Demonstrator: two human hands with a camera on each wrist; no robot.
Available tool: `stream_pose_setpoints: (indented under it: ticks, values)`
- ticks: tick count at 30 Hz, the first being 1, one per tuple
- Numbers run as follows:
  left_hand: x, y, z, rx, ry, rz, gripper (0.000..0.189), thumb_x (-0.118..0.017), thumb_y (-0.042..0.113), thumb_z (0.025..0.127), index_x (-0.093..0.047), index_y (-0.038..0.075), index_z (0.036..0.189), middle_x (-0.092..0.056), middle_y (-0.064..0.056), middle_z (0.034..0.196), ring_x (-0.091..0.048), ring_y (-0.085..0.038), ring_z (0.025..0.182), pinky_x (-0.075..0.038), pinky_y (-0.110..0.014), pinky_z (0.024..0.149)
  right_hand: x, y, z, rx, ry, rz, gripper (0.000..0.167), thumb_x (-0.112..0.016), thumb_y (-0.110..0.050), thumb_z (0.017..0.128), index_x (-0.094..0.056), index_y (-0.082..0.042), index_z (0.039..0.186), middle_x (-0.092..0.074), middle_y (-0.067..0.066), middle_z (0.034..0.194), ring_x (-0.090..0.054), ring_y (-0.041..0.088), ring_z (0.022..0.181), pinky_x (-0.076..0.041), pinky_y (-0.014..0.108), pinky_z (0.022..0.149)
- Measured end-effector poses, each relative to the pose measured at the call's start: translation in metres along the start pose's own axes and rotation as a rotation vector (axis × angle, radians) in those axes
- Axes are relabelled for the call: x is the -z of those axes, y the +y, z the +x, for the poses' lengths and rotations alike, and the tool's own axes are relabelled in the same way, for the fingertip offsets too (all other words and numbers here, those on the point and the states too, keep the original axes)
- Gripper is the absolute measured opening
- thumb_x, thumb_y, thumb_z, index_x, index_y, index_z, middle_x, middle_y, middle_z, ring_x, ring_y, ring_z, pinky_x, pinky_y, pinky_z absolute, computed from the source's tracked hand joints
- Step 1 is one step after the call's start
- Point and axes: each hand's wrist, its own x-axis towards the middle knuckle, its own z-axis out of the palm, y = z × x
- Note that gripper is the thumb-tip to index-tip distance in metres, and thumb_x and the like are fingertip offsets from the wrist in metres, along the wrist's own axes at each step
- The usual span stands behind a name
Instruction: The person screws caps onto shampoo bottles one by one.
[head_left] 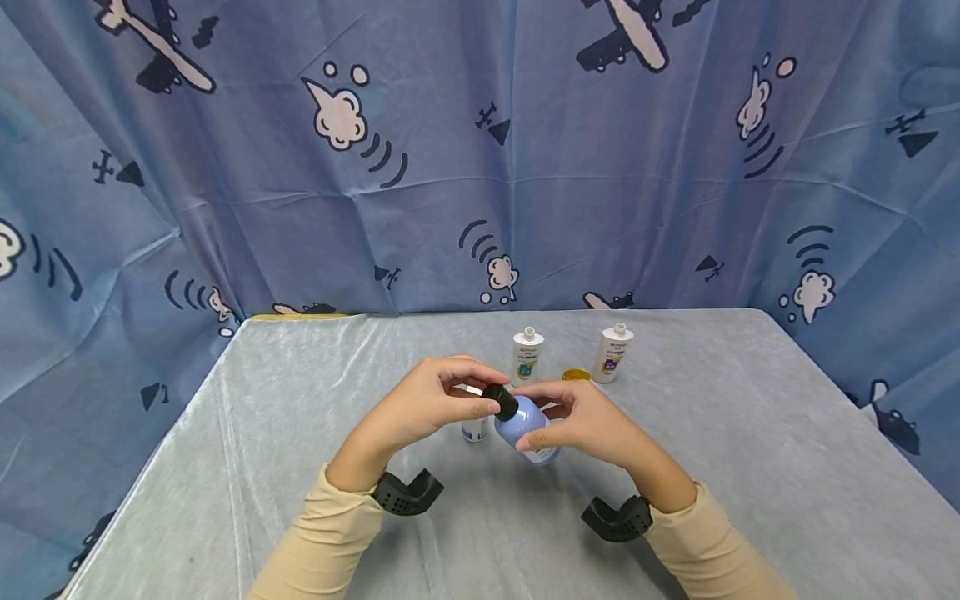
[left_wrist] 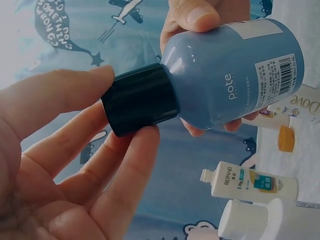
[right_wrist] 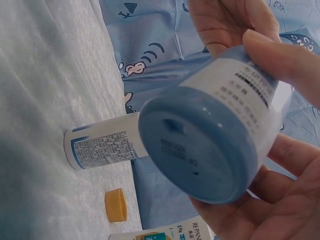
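Observation:
My left hand (head_left: pixel 431 398) pinches the ribbed black cap (left_wrist: pixel 140 97) of a blue lotion bottle (left_wrist: pixel 225 75), thumb on one side and fingertips on the other. Around the bottle's body wraps my right hand (head_left: pixel 588 421), its thumb across the front. The bottle is tilted, its cap toward the left hand and its base (right_wrist: pixel 195 150) toward the right wrist camera. The cap sits against the bottle's shoulder. Directly behind the hands stands a white bottle (head_left: pixel 474 429) with a white cap, partly hidden in the head view.
Two white REPAND bottles with bare necks, one on the left (head_left: pixel 527 354) and one on the right (head_left: pixel 613 354), stand farther back on the grey-covered table (head_left: pixel 187 467). Between them lies a yellow cap (head_left: pixel 576 374). A container marked Dove (left_wrist: pixel 302 102) shows in the left wrist view.

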Motion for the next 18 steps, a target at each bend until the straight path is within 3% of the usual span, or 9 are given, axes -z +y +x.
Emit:
stream_pose_setpoints:
  ticks: [5, 12, 18]
  values:
    - [0.0006, 0.0005, -0.0002, -0.015, -0.023, 0.012, 0.034, -0.072, 0.006, 0.088, -0.069, 0.002, 0.122, -0.065, -0.016, 0.125, -0.067, -0.020, 0.110, -0.058, -0.026, 0.084, 0.0004, -0.0002, -0.0002, -0.004, -0.003, -0.012, 0.061, -0.087, -0.026, 0.076, -0.065, -0.001, 0.128, -0.067, 0.018, 0.123, -0.069, 0.019, 0.097, -0.059, 0.029, 0.077]
    - [-0.0005, 0.0027, -0.0020, -0.050, -0.033, 0.017, 0.033, -0.070, 0.005, 0.089, -0.069, 0.001, 0.122, -0.066, -0.014, 0.126, -0.067, -0.013, 0.100, -0.056, -0.023, 0.081, 0.0011, 0.0013, -0.0005, 0.008, 0.000, -0.011, 0.062, -0.087, -0.026, 0.076, -0.065, -0.001, 0.128, -0.066, 0.019, 0.124, -0.069, 0.020, 0.099, -0.059, 0.028, 0.078]
    - [-0.0012, 0.0021, -0.0025, -0.102, -0.032, 0.039, 0.031, -0.069, 0.004, 0.089, -0.070, 0.003, 0.120, -0.067, -0.011, 0.125, -0.063, -0.016, 0.112, -0.056, -0.026, 0.088, 0.0016, 0.0021, -0.0002, 0.001, -0.002, -0.008, 0.062, -0.087, -0.027, 0.076, -0.065, -0.003, 0.128, -0.066, 0.018, 0.124, -0.069, 0.018, 0.097, -0.060, 0.030, 0.077]
